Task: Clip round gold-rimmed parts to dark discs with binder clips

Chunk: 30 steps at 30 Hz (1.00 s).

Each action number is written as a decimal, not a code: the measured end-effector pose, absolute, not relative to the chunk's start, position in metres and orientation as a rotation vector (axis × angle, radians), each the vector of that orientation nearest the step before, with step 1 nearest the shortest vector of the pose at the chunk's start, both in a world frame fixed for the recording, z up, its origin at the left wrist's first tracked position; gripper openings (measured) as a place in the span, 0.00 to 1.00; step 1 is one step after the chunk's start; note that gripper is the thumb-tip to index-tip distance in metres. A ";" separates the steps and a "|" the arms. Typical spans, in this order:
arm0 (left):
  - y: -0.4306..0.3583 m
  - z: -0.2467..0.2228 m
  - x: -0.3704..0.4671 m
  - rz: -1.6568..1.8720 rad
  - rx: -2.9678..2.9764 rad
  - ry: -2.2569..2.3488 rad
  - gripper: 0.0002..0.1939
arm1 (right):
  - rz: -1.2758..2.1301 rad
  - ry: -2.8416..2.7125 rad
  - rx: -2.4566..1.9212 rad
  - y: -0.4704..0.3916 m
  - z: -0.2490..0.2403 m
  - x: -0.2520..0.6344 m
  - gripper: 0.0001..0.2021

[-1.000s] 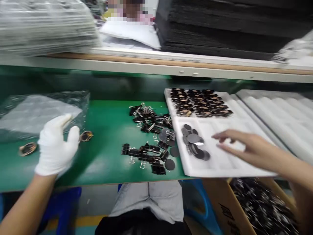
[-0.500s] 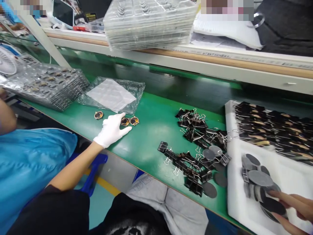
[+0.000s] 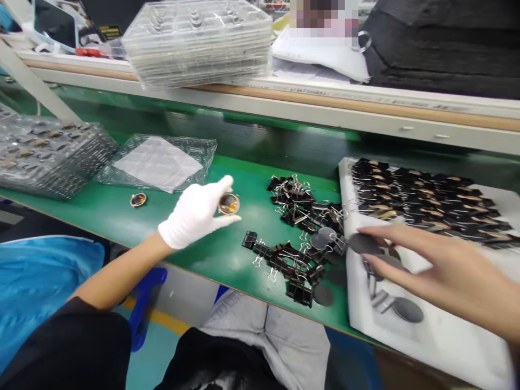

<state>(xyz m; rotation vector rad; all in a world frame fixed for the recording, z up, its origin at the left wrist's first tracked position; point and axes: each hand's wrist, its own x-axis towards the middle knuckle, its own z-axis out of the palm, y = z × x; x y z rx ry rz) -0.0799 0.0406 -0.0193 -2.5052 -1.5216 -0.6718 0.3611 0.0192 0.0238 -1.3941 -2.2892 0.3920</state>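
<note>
My left hand [image 3: 199, 214], in a white glove, is over the green table with thumb and forefinger closed around a small round piece [image 3: 229, 205] with a gold rim and dark, orange-marked face. Whether a second such piece sits behind the fingers is hidden. Another gold-rimmed round piece [image 3: 138, 200] lies farther left on the table. My bare right hand [image 3: 430, 265] pinches a dark flat disc [image 3: 363, 244] between thumb and fingers above the white foam tray's left edge [image 3: 350, 281]. Below it, more grey discs [image 3: 408, 310] lie in the tray.
Black binder clips [image 3: 298, 200] lie heaped between my hands, with loose discs among them. Rows of clipped pieces [image 3: 414, 189] fill the tray's back. A clear plastic tray with white paper [image 3: 158, 162] and stacked trays [image 3: 60, 157] stand left. A shelf [image 3: 309, 108] runs behind.
My left hand has moved right along the table, bringing a round piece with it. My right hand has risen toward the tray's left wall with a disc. The view has shifted right.
</note>
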 end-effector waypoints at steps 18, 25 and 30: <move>0.114 -0.012 0.086 -0.836 -2.815 -0.506 0.34 | 0.907 -1.711 -1.242 0.045 -0.026 0.288 0.10; 0.124 -0.014 0.077 -0.756 -3.003 -0.595 0.36 | 0.832 -1.704 -1.312 0.043 -0.035 0.286 0.14; 0.121 -0.006 0.073 -0.752 -3.509 -0.939 0.17 | 0.800 -1.756 -1.215 0.041 -0.037 0.284 0.07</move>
